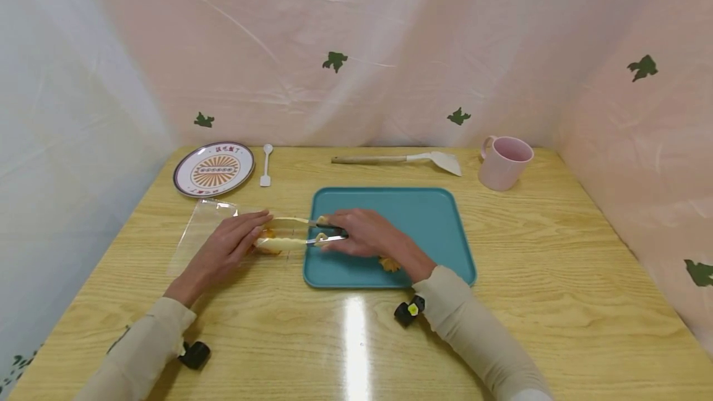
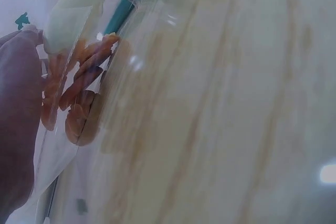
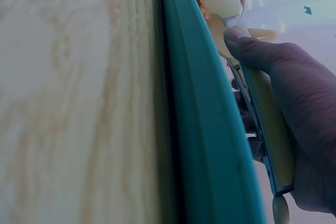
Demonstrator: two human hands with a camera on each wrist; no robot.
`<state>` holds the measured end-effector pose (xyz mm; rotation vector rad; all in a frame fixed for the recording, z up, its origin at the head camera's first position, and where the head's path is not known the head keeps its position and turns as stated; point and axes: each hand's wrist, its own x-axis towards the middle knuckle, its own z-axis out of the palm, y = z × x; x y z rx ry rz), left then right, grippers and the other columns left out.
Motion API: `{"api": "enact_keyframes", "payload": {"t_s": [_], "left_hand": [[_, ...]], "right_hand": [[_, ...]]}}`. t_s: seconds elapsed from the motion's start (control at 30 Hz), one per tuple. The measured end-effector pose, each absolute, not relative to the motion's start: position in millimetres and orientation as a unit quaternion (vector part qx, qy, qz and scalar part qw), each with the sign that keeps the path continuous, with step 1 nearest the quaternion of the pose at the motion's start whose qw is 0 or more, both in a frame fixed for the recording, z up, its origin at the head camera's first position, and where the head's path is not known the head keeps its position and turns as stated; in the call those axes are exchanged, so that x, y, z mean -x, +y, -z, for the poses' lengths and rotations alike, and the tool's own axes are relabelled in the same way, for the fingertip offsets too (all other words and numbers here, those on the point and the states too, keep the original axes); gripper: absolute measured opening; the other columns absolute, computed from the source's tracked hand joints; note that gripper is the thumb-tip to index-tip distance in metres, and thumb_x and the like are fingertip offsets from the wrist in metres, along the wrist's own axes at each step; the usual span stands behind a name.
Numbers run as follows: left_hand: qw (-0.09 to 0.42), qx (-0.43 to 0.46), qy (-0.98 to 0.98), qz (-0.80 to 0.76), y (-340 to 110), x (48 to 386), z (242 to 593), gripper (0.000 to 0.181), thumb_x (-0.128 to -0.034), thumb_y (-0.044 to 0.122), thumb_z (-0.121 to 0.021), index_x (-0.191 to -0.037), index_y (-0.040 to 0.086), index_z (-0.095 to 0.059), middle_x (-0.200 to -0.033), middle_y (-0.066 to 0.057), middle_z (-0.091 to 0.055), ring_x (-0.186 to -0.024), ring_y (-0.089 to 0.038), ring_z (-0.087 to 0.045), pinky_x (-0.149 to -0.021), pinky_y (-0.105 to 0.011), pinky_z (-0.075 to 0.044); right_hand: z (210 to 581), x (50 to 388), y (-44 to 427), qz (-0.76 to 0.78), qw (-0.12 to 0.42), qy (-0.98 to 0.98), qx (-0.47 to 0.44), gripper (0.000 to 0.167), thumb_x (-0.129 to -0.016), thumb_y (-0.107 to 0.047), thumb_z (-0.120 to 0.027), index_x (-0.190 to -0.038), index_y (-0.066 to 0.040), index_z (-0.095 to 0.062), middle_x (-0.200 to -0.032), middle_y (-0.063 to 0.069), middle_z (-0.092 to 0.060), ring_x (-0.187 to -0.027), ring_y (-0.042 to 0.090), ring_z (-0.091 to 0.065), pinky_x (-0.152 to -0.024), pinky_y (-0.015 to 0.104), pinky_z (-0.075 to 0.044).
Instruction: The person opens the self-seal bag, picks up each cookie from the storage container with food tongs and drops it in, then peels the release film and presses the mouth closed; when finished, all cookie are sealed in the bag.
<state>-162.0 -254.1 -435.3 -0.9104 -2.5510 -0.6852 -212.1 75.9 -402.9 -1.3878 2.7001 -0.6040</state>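
My left hand [image 1: 225,246] grips a clear plastic bag [image 1: 192,237] left of the tray, its fingers over the bag's top. Inside the bag lie brown twisted snacks [image 2: 84,85], partly hidden in the head view by the hand. My right hand [image 1: 364,232] holds metal tongs [image 3: 270,129] with cream scalloped tips [image 1: 284,244], around the handles. Those tips reach left into the bag's mouth, near the snacks; whether they clamp one I cannot tell. One brown snack [image 1: 389,264] lies on the teal tray [image 1: 434,221], below the right wrist and partly covered.
At the back left stand a patterned plate [image 1: 214,169] and a small white spoon [image 1: 266,166]. A spatula [image 1: 395,158] with a wooden handle lies behind the tray. The pink mug [image 1: 499,169] is at the back right. Curtains border the wooden table [image 1: 278,339].
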Motion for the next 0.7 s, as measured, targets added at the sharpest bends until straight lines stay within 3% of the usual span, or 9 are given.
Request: {"api": "enact_keyframes", "payload": {"t_s": [0.3,0.7], "left_hand": [[0.179,0.323,-0.896,0.247,-254.7,162.1,434.9,0.038,-0.1060,0.005,-0.056,-0.143,0.006,-0.060,-0.145,-0.015,-0.059,-0.132,-0.037,-0.053,-0.118,-0.040,-0.033],[0.177,0.320,-0.896,0.251,-254.8,161.8,435.6,0.037,-0.1072,0.007,-0.055,-0.143,0.006,-0.060,-0.145,-0.015,-0.059,-0.132,-0.038,-0.053,-0.119,-0.040,-0.031]], "right_hand": [[403.8,213.9,70.4,0.197,0.032,0.872,0.447,0.056,-0.097,-0.047,-0.071,-0.138,-0.009,-0.065,-0.087,-0.004,-0.055,-0.070,0.012,-0.049,-0.061,0.031,-0.040],[404.5,214.5,70.2,0.198,0.034,0.870,0.451,0.055,-0.097,-0.047,-0.072,-0.135,-0.008,-0.066,-0.086,-0.004,-0.055,-0.070,0.012,-0.049,-0.061,0.031,-0.040]]}}
